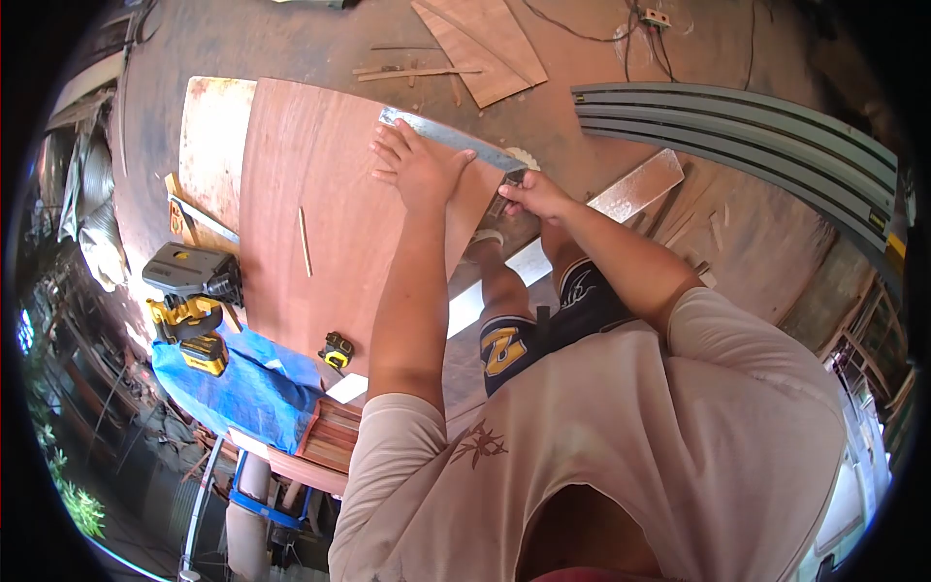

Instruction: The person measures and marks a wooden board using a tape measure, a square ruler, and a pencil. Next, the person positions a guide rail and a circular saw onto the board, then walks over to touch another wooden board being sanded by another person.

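Observation:
A reddish-brown plywood panel [325, 175] lies in front of me. Along its far right edge rests the metal blade of a try square [465, 143]. My left hand [424, 167] lies spread over the panel, its fingers and thumb pressing on the blade. The fingers of my right hand [539, 196] are closed round the square's dark handle at the panel's corner. A pencil [304, 241] lies on the panel left of my left arm. Near the panel's close edge sits a yellow and black tape measure [337, 351].
A yellow cordless power tool [194, 291] stands left of the panel, by a blue tarp [242, 383]. Long grey guide rails [737, 126] lie at the right. Farther off are a plywood offcut [485, 48], thin wood strips [417, 73] and a power outlet [657, 17] with cords.

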A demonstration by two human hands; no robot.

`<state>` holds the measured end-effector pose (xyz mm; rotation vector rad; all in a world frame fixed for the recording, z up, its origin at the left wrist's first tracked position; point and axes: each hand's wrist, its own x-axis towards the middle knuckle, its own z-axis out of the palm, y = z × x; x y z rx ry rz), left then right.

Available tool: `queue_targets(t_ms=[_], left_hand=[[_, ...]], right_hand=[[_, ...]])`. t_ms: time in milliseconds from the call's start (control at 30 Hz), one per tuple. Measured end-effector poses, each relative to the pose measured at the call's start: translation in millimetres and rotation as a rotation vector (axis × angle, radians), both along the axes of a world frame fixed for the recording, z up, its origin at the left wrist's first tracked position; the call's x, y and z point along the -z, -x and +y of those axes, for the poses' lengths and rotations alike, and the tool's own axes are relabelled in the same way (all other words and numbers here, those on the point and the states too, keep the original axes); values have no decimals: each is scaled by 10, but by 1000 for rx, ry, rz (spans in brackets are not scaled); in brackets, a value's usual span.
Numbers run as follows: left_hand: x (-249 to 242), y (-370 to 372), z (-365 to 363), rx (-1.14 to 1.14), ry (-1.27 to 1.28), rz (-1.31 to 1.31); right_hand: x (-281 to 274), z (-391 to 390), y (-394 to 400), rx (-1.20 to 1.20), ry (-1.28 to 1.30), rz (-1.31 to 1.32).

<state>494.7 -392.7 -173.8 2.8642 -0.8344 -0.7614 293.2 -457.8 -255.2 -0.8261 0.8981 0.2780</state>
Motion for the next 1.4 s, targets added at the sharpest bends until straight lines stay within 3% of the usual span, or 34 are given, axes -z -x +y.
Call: queue_targets(t_ms=[1400], left_hand=[[55,-2,33,-23,57,4]], right_hand=[[-125,-38,-43,33,-32,4]])
